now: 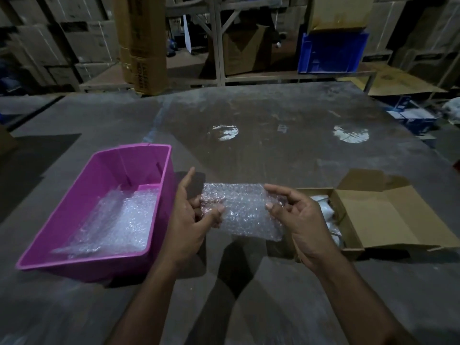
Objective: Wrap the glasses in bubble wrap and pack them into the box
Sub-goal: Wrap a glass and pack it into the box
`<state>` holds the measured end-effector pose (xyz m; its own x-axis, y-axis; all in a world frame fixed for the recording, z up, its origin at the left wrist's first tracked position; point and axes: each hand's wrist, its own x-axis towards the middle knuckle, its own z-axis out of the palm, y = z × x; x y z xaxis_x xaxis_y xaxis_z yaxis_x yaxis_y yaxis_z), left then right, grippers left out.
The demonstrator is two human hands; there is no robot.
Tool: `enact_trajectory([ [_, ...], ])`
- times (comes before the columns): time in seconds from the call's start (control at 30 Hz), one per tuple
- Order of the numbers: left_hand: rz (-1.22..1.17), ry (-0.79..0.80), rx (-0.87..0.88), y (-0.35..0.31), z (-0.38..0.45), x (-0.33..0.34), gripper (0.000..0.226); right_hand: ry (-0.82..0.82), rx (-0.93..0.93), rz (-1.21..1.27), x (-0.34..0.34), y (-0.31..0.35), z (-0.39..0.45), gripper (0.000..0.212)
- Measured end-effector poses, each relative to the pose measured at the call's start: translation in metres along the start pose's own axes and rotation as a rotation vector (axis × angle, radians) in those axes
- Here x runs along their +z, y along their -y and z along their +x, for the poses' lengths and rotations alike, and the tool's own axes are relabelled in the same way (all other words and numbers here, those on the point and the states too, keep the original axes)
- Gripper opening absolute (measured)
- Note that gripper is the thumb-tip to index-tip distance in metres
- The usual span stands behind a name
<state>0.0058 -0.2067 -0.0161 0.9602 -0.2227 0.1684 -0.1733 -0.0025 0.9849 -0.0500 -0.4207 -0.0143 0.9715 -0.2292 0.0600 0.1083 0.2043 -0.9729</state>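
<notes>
I hold a sheet of bubble wrap [245,212] above the table, between both hands. My left hand [189,217] pinches its left edge with thumb and fingers. My right hand [296,220] pinches its right edge. No glass shows inside the sheet. A purple plastic tub [159,170] stands at the left with more bubble wrap sheets [119,222] lying in it. An open cardboard box [380,215] sits at the right, with pale wrapped bundles [326,215] in its left end, partly hidden by my right hand.
The grey table [261,135] stretches far ahead, with two bright light reflections on it. Behind it stand shelves with cardboard cartons and a blue crate [331,51]. A tall carton [144,46] leans at the back left.
</notes>
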Motion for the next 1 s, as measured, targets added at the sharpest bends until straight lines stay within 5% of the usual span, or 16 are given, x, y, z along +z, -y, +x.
enact_trajectory([
  [0.17,0.146,0.117,0.031,-0.001,-0.001,-0.006,0.046,-0.015,0.016,0.020,-0.001,0.000,-0.004,0.037],
  [0.33,0.183,0.097,0.017,-0.005,0.002,-0.003,0.042,0.016,-0.021,-0.121,-0.005,-0.004,-0.006,0.058],
  [0.67,0.271,0.163,0.053,-0.007,0.005,-0.006,0.022,-0.073,-0.068,-0.323,-0.007,-0.001,-0.010,0.018],
  [1.0,0.256,0.250,0.013,0.000,0.006,-0.006,0.019,-0.043,0.022,-0.289,-0.009,0.001,-0.006,0.024],
])
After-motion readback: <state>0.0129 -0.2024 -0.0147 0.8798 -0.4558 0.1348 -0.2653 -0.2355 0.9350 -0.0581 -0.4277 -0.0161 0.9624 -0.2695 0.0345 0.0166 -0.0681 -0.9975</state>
